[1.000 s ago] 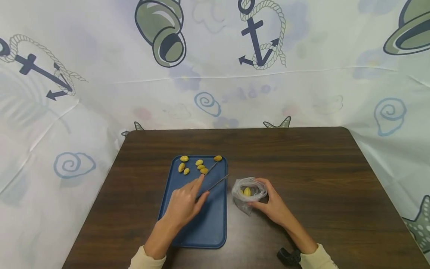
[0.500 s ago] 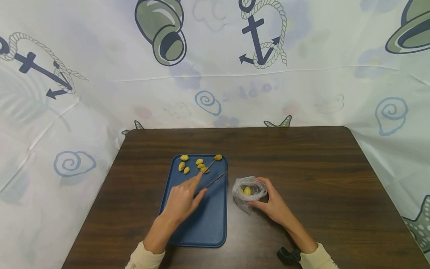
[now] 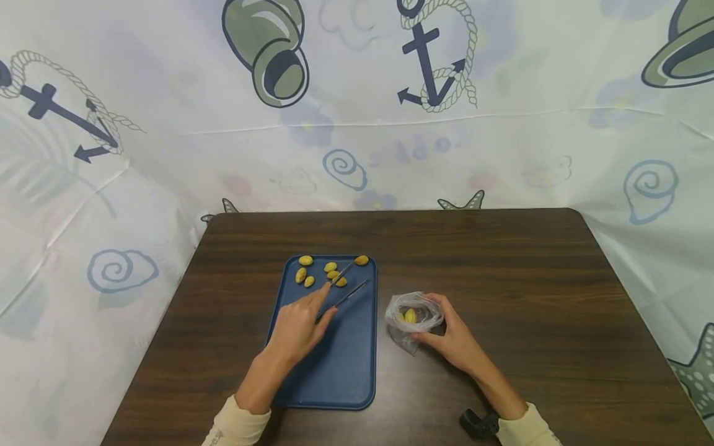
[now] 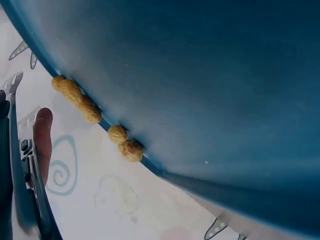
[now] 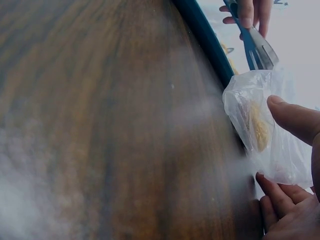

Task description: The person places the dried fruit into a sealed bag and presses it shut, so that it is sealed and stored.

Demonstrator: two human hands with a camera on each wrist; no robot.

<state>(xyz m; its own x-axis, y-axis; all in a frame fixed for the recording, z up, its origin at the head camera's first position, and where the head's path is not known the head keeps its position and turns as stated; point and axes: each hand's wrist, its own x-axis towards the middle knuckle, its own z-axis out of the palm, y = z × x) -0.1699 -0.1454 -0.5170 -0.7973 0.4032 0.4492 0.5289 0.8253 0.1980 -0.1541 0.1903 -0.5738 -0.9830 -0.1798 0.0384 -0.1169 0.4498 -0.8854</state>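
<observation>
My left hand [image 3: 297,328] grips metal tongs [image 3: 350,293] over the blue tray [image 3: 334,378], the two tong arms spread apart with nothing between them. Several oval, yellow-brown, knobbly pieces [image 3: 301,275] lie toward the tray's far end; another such piece [image 3: 361,260] sits alone in the far right corner. Right of the tray, my right hand [image 3: 454,341] holds a clear plastic bag [image 3: 398,328] by its side, mouth upward. Similar yellow pieces [image 5: 259,127] show through the bag in the right wrist view. The left wrist view has the tongs [image 4: 27,150] at its left edge.
The tray stands on a dark wood-grain table [image 3: 502,266], whose far edge meets a white patterned cloth [image 3: 502,148]. A black device [image 3: 478,424] is at the right wrist, by the cream sleeve [image 3: 527,427].
My left hand and the tongs have drifted left, away from the bag, and their tips now lie wholly over the tray. The right hand and bag have stayed in place.
</observation>
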